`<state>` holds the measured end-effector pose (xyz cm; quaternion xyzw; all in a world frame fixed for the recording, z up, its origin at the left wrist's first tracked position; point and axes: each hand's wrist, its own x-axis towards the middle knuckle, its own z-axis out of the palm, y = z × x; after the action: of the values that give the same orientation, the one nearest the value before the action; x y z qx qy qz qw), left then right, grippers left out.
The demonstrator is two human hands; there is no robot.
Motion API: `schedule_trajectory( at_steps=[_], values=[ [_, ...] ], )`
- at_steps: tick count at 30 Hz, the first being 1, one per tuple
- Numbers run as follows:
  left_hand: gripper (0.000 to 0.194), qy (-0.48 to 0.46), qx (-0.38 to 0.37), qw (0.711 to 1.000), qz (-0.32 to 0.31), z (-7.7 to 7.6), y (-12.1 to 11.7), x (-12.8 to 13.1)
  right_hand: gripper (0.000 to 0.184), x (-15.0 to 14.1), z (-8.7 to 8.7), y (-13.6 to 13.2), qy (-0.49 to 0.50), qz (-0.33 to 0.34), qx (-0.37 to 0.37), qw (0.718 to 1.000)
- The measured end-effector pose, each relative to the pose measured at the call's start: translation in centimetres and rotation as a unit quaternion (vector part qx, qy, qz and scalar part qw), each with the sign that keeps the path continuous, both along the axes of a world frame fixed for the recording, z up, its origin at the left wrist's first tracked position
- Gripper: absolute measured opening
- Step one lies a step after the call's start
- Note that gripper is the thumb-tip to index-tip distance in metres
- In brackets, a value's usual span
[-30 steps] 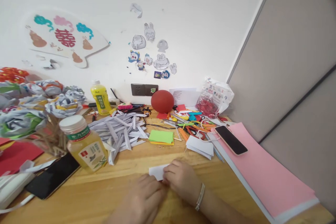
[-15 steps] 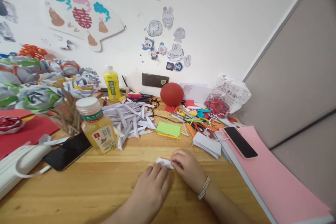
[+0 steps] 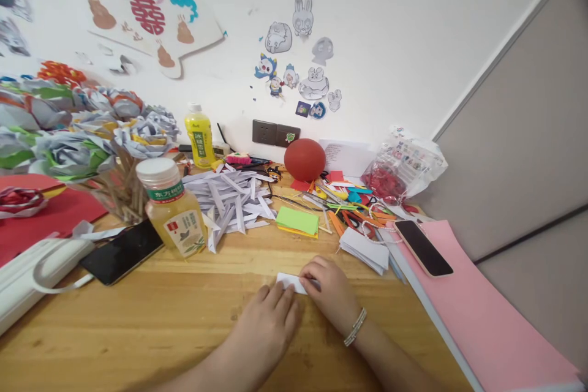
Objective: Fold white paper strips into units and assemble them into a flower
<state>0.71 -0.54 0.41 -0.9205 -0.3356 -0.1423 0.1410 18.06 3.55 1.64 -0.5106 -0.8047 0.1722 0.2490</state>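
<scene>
We had the white paper slip (image 3: 289,282) on the near tabletop (image 3: 184,312), left hand (image 3: 270,326) slightly spread onto it, right hand (image 3: 333,294) pinching its right end; we judged it light, easily creased, best edge-held.

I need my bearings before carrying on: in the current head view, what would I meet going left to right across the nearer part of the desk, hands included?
Long white block, black phone, green-banded bottle, left hand, small white paper, right hand, white paper stack, second phone.
</scene>
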Motion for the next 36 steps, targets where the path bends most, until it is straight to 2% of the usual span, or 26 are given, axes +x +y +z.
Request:
schedule_trajectory(
  at_steps=[10,19,23,26,36],
  values=[
    [0.025,0.024,-0.04,0.999,0.008,0.5,0.0,0.1,0.008,-0.3,-0.1,-0.1,-0.033,-0.018,0.0,0.999],
    [0.03,0.032,-0.023,0.999,-0.005,0.3,0.1,0.2,0.005,-0.5,0.1,-0.2,-0.03,-0.026,-0.003,0.999],
    [0.036,0.043,-0.049,0.998,-0.01,0.5,0.2,0.0,0.016,-0.4,0.2,-0.4,-0.039,-0.032,0.014,0.999],
    [0.033,0.047,-0.078,0.996,0.015,0.7,0.2,-0.3,0.022,0.2,0.4,-0.4,-0.056,-0.024,0.012,0.998],
    [0.031,0.023,-0.179,0.983,0.042,3.0,0.7,-1.1,0.047,4.6,2.4,0.1,-0.094,0.007,-0.087,0.992]
  ],
)
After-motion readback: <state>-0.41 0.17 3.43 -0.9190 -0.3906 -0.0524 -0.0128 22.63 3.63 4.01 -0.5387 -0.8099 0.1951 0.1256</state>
